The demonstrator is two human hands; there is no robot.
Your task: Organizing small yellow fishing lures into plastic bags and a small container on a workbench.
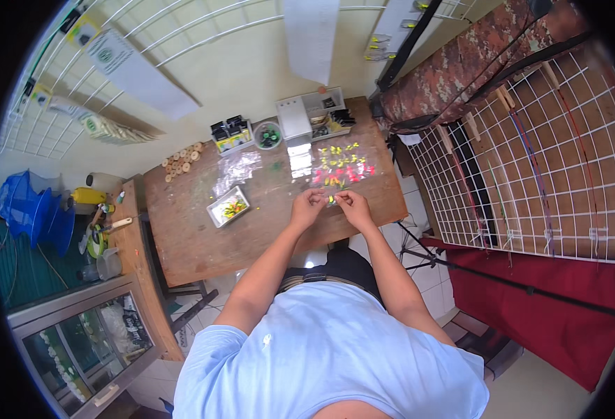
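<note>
My left hand [308, 207] and my right hand [354, 208] meet near the front edge of the wooden table [192, 235]. Between their fingertips is a small yellow-green piece [331, 199], seemingly with clear plastic around it; both hands appear to pinch it. Just beyond them lie rows of small yellow pieces [341, 158] and pink-red pieces [339, 173] on or in clear plastic. To the left, a white tray [216, 216] holds a small heap of yellow, orange and red pieces [233, 208]. Which fingers touch the plastic is too small to tell.
Clear plastic bags [239, 170] lie mid-table, with wooden discs [181, 161] at the back left. Along the wall stand a box of packets [231, 137], a round tub [268, 135] and a white organizer [294, 119]. A black tripod leg [417, 238] is right of the table.
</note>
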